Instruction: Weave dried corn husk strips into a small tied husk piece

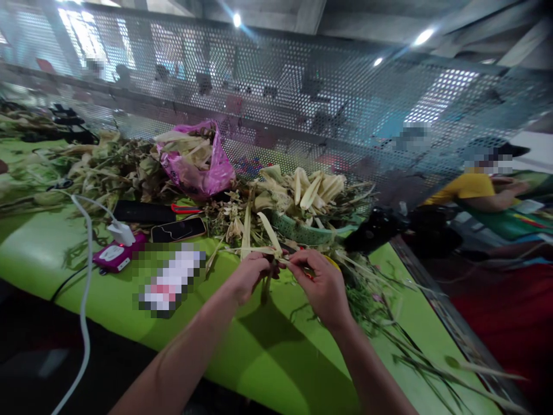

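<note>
Pale corn husk strips [271, 233] stick out from between my two hands, above the green tabletop. My left hand [254, 275] is closed around the lower part of the strips, its fingertips partly hidden behind them. At the same spot my right hand [318, 282] pinches an end of the husk between thumb and fingers. Just beyond the hands stands a green plastic basket [302, 230] heaped with dried husks [309, 190]. Something yellow [332, 264] lies partly hidden behind my right hand.
Left of the hands lie a smartphone [178, 230], a red-handled tool [190, 208] and a purple power strip [118, 253] with a white cable [88, 271]. A pink plastic bag [207, 167] of husks stands behind. Stalks [415, 340] cover the right edge. A person in yellow [470, 185] sits beyond.
</note>
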The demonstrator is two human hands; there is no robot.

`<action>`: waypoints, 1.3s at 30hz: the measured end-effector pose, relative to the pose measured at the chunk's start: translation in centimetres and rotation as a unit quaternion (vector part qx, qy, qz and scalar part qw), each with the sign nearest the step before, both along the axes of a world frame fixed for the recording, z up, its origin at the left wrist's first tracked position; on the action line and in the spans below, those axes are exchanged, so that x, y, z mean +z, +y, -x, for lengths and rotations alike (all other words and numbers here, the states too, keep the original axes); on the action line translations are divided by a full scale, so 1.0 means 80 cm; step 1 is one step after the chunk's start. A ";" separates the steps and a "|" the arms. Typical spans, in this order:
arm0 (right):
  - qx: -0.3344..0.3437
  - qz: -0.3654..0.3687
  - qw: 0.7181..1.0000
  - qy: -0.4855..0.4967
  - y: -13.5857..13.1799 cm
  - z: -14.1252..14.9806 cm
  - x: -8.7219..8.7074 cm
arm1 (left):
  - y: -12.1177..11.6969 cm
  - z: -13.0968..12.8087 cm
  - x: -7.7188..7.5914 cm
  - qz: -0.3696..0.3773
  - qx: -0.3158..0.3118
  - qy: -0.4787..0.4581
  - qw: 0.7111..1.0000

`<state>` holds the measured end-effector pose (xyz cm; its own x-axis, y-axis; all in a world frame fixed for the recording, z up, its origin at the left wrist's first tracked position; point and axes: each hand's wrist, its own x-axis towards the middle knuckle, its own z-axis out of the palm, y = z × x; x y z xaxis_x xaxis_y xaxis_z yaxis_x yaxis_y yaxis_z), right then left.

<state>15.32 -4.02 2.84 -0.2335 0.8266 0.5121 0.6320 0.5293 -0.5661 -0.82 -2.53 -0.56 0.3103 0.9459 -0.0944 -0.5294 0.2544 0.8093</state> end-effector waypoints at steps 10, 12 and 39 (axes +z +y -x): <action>-0.004 -0.007 1.000 0.015 0.001 -0.003 -0.002 | 0.004 0.000 0.008 -0.053 -0.028 0.068 0.996; -0.002 -0.011 1.000 0.006 0.001 -0.003 -0.001 | 0.004 0.000 0.008 -0.050 -0.029 0.068 0.996; 0.072 0.185 0.966 0.166 0.016 -0.006 -0.018 | 0.003 -0.001 0.000 -0.050 0.005 0.038 0.998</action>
<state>15.77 -2.75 1.40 -0.2343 0.9385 0.2537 0.3181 0.3206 -0.8922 -0.73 -2.31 -0.56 0.2955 0.9551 -0.0226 -0.4678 0.1653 0.8683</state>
